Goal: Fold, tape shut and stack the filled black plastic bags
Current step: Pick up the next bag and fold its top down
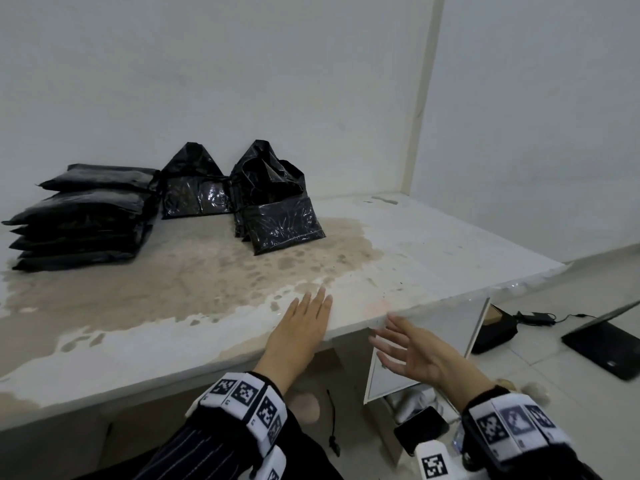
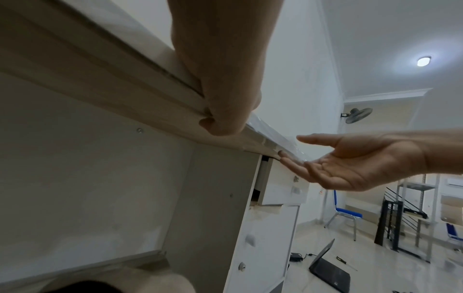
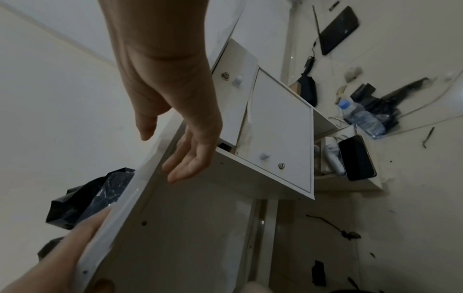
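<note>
Head view: our left hand [image 1: 299, 329] lies flat, fingers straight, on the tabletop [image 1: 433, 258] edge. Our right hand [image 1: 414, 351] hovers open just beside it, off the edge, holding nothing. Well ahead of both hands stand two unfolded bags [image 1: 277, 202]; left of those sits a stack [image 1: 83, 216] of folded ones.

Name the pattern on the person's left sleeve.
Thin pale pinstripes on a dark left sleeve; the head view shows it best.
</note>
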